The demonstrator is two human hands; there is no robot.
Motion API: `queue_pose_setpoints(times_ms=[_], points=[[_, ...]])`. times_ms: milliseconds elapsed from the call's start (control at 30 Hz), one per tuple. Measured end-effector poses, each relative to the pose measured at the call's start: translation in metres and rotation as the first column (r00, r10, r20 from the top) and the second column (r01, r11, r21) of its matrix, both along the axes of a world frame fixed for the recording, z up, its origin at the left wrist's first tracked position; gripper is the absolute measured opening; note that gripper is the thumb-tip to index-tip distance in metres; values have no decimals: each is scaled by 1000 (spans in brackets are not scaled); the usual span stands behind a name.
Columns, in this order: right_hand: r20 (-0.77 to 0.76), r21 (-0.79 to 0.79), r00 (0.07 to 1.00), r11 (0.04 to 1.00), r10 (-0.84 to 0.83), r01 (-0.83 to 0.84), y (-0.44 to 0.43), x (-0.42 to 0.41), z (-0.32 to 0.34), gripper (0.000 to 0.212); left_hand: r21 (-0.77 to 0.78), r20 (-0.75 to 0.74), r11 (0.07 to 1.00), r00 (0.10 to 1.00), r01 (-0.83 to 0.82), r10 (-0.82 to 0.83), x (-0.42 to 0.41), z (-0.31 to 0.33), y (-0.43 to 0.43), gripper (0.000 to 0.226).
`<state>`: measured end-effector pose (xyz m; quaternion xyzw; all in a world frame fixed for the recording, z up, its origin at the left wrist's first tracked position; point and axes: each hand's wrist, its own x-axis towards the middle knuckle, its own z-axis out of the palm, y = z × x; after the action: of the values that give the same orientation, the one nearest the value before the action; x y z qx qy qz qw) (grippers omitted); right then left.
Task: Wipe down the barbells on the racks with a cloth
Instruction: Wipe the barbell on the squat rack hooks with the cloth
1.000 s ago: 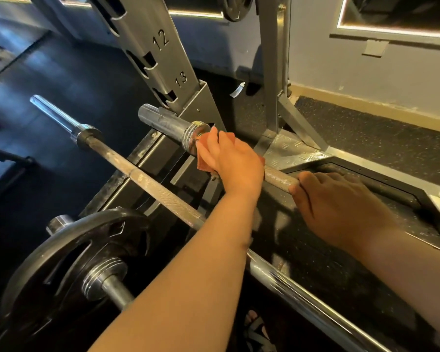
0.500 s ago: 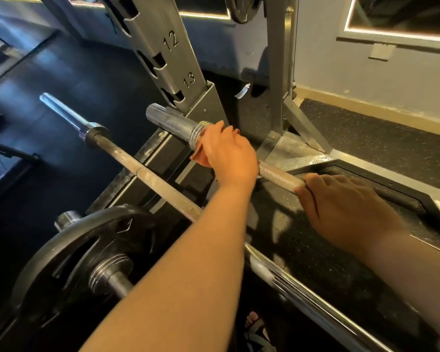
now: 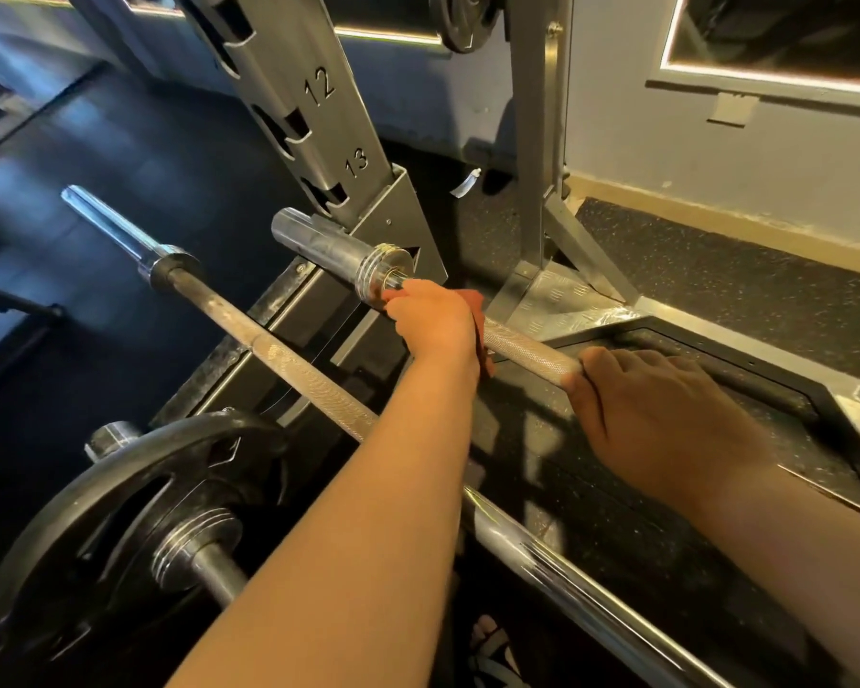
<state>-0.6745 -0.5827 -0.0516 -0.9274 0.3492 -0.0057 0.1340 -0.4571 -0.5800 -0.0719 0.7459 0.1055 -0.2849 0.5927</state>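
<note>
Fingers of the left hand are curled tightly round the shaft of the rear barbell, with an orange-red cloth pinned between palm and steel. Only the cloth's edges show, one fold above the knuckles and another hanging below the wrist. The hand sits hard against the ribbed collar, fingertips touching it.

Further right along the same knurled shaft, the right hand clasps the bare bar overhand. Its fingers wrap over the top and the thumb is tucked beneath. A short stretch of knurling shows between the two hands.

Beyond the collar, the barbell's chrome sleeve juts out to the left, just in front of the foot of the rack upright, below the slot numbered 13.

Nearer the camera, a second barbell runs roughly parallel to the first. Its shaft is dull and passes under the left forearm. Nearer still, at lower left, a third bar carries a black weight plate.

Speckled rubber flooring lies behind the rack, meeting a grey wall. A sandalled foot shows at the bottom edge.
</note>
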Motion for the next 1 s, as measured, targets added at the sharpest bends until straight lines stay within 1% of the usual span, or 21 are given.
queue_pose_setpoints(times_ms=[33,67,100,133,167,200,267,333,367,400,500,533,667,733,833,900,933,1000], points=[[-3,5,1000,1000,0,0,0,0,0,54,21,45,1000,999,0,-1,-7,5,0,61],[0,6,1000,1000,2,-2,1,0,0,54,67,137,998,990,13,-22,-16,7,1,56],[7,4,1000,1000,0,0,1,1,0,55,116,252,992,965,49,-77,-25,8,4,54],[15,-2,1000,1000,-4,4,0,1,-1,56,155,355,983,923,100,-150,-34,9,8,57],[22,-9,1000,1000,-8,8,0,1,-1,56,170,415,974,886,149,-208,-40,9,11,61],[28,-16,1000,1000,-11,11,0,1,-1,57,174,444,968,863,181,-241,-42,10,15,63],[36,-21,999,1000,-13,13,1,1,-2,55,138,442,972,866,190,-233,-39,13,19,59],[37,-21,999,1000,-13,14,2,1,-1,51,4,333,990,933,142,-135,-31,18,19,51],[32,-19,999,1000,-15,16,1,1,-1,50,-52,280,993,956,106,-88,-29,22,19,48],[24,-16,1000,1000,-17,17,1,1,0,50,-71,270,992,960,102,-79,-29,25,19,46],[-7,-12,1000,1000,-19,19,2,1,1,51,19,397,993,911,113,-112,-43,28,20,44],[-15,-6,1000,1000,-19,19,2,1,1,51,34,414,994,904,103,-107,-49,26,21,43],[-18,-12,1000,1000,-24,24,3,1,2,51,90,331,991,935,103,-127,-53,17,24,44],[-17,-18,999,999,-28,27,3,1,1,52,89,327,989,935,114,-137,-42,17,24,43],[0,-29,1000,999,-20,20,2,1,1,50,123,382,984,909,127,-165,-39,24,25,42],[2,-36,1000,999,-22,22,3,1,2,49,156,450,971,862,181,-233,-42,24,28,45],[3,-37,1000,999,-23,24,3,1,2,50,153,462,967,850,203,-252,-43,24,29,48],[10,-40,1000,999,-20,21,3,1,0,52,143,452,967,855,212,-254,-41,22,29,51]])
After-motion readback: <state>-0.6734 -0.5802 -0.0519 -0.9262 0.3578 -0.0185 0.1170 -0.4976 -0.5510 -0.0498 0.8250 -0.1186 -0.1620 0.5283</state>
